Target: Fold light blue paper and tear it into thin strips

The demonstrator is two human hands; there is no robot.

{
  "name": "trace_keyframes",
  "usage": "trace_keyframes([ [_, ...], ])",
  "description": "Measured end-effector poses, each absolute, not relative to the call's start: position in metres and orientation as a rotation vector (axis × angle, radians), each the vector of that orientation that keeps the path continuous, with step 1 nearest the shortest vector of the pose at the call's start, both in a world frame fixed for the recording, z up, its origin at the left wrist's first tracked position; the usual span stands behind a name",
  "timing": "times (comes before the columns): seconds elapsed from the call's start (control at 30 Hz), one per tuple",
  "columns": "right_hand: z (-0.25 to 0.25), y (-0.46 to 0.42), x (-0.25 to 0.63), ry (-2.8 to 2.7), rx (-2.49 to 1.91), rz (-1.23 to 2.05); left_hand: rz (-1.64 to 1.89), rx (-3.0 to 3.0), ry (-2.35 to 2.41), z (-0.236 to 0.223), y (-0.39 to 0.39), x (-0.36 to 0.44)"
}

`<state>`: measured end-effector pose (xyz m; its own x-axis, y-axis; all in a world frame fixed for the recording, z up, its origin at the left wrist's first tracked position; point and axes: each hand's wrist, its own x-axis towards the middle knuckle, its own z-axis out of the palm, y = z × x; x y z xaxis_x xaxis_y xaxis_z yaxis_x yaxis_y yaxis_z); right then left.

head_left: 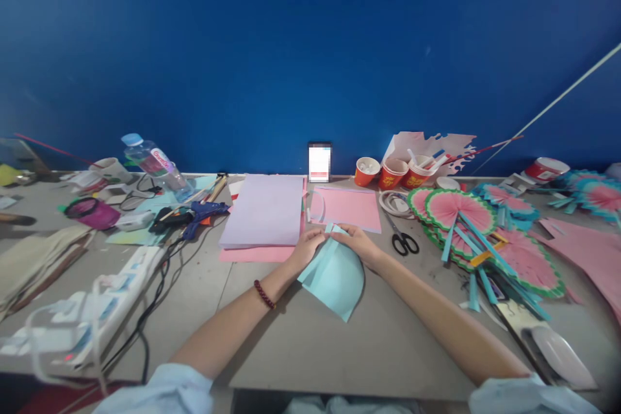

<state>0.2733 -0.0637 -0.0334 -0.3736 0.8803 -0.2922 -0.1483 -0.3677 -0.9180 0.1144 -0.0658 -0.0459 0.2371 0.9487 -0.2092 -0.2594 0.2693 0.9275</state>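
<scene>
A sheet of light teal paper (342, 278), folded along its upper left side and curved at the right, is held just above the grey table. My left hand (310, 247) pinches its upper left edge. My right hand (356, 244) grips the top of the same sheet, the fingers of both hands nearly meeting at the fold. Behind the hands lie a stack of lilac paper (266, 210) and a pink sheet (347, 208). Black-handled scissors (405, 244) rest to the right of my right hand.
Pink-and-green paper fans (460, 210) with teal strips cover the right side. Red paper cups (392, 174) stand by the blue wall near a propped phone (319, 162). Leftward are a white power strip (116, 304) with black cables, a blue glue gun (201, 215) and a bottle (158, 162).
</scene>
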Motion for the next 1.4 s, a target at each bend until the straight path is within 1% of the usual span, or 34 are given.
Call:
trace_keyframes([
  [0.3, -0.032, -0.065, 0.274, -1.130, -1.100, 1.889, 0.985, 0.930, 0.956, -0.038, -0.069, 0.115],
  [0.6, -0.037, -0.063, 0.273, -1.102, -1.098, 1.860, 1.008, 0.916, 0.944, -0.045, -0.066, 0.114],
  [0.9, -0.034, -0.064, 0.276, -1.125, -1.093, 1.869, 0.981, 0.862, 0.876, -0.037, -0.066, 0.113],
  [1.2, -0.025, -0.065, 0.276, -1.153, -1.152, 1.852, 0.972, 0.946, 0.941, -0.042, -0.065, 0.111],
  [1.4, -0.031, -0.065, 0.272, -1.100, -1.153, 1.795, 1.006, 0.926, 0.931, -0.041, -0.066, 0.113],
])
